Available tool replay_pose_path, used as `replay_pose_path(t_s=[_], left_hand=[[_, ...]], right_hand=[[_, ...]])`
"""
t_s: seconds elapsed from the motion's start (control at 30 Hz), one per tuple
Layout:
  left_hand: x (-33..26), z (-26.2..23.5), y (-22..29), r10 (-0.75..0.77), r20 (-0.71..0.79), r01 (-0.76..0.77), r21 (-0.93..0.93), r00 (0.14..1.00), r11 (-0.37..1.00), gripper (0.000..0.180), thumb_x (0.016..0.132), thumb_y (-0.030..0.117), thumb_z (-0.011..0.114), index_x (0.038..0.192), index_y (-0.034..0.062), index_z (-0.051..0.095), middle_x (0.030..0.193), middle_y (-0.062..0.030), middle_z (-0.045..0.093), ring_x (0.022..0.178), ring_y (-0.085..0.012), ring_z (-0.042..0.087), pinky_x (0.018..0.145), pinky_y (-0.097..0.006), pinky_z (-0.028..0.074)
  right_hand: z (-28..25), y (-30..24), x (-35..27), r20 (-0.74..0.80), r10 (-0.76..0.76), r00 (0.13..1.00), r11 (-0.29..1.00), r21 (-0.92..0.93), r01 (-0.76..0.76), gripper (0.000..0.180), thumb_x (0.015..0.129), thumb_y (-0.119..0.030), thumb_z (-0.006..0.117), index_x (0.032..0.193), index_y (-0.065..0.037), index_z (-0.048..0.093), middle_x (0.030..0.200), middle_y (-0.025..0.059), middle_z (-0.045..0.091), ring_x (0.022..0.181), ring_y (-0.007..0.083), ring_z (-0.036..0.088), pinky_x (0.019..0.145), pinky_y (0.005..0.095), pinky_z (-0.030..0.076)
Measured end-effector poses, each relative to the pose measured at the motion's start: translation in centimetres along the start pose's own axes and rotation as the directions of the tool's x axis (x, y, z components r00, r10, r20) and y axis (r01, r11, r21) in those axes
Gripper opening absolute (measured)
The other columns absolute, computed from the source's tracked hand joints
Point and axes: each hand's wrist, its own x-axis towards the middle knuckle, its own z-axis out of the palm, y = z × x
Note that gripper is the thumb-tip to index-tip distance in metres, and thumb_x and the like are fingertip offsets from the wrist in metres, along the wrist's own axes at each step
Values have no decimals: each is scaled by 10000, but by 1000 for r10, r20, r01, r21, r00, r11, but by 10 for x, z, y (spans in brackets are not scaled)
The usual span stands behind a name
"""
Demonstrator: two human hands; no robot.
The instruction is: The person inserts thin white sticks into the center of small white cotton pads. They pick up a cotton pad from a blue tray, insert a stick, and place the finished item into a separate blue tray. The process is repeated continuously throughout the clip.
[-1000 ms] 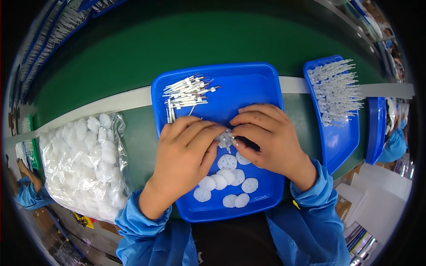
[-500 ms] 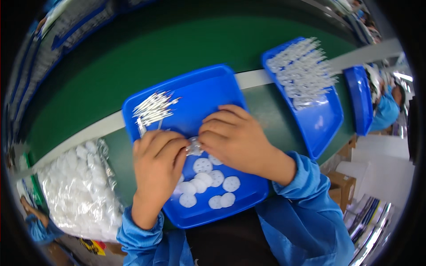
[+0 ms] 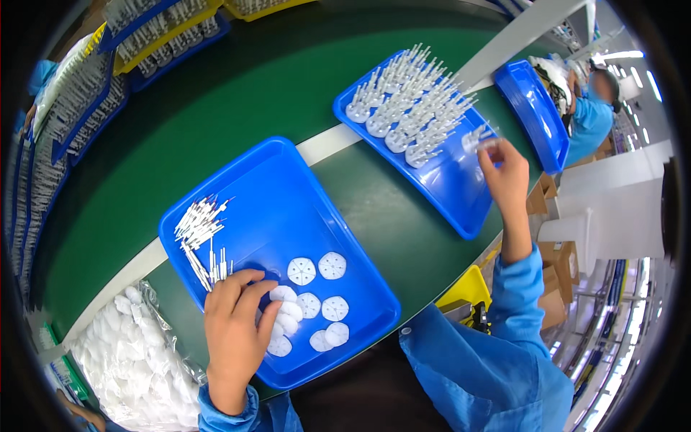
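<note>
My right hand (image 3: 507, 171) pinches a round white disc with upright pins (image 3: 476, 138) over the near right part of a blue tray (image 3: 461, 205). Rows of similar pinned discs (image 3: 410, 104) stand in that tray, pins up. My left hand (image 3: 236, 317) is at the left side of a nearer blue tray (image 3: 345, 241), its fingers curved and its thumb apart, beside overlapping white discs (image 3: 289, 311). Several perforated flat discs (image 3: 332, 266) lie to the right of it. A heap of thin white pins (image 3: 199, 222) lies at this tray's left, partly spread toward my fingers.
A clear bag of white discs (image 3: 137, 353) lies at the left. Another blue tray (image 3: 536, 115) stands far right, near a person in blue (image 3: 594, 115). Racked trays of pinned pieces (image 3: 169, 39) line the far left. A yellow bin (image 3: 466, 288) is below the table edge.
My right hand has moved from the near tray to the right tray, carrying a pinned disc. My left hand has parted from it and is beside the loose discs. The view has turned.
</note>
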Motion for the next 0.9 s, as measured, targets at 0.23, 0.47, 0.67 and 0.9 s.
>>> replay_pose_path(t_s=[0.23,0.47,0.67,0.9], left_hand=[[-6,-4,-1,-77,31,79,-65,997,995,239,841,79,857,1067,78,777,1005,-70,753,927,-292,679,875,-434,503],[-5,-1,-6,-24,-126,4,-155,992,988,294,800,-62,819,1064,64,809,896,-96,699,799,-257,664,721,-360,521],[-15,-20,-23,-166,-327,38,-364,930,931,186,892,-47,784,1058,36,797,879,-83,700,732,-188,647,673,-304,504],[9,-21,-57,-277,-359,-202,-861,891,466,325,999,-22,653,1314,1,577,1156,-73,670,1018,-129,653,755,-252,531]], right_hand=[[19,17,29,69,97,993,970,-231,-78,255,961,-367,787,960,-113,801,873,86,778,813,288,764,737,434,587],[18,18,26,62,-208,976,978,18,207,209,989,-244,759,1089,-68,811,1021,98,782,833,259,738,779,391,584],[-2,-90,-46,-3,-464,886,852,271,448,109,899,-30,789,1005,-57,790,1013,102,787,820,264,749,757,403,588],[77,-274,-89,2,-983,181,158,500,852,134,810,-151,798,932,-130,746,953,3,729,859,189,693,748,350,523]])
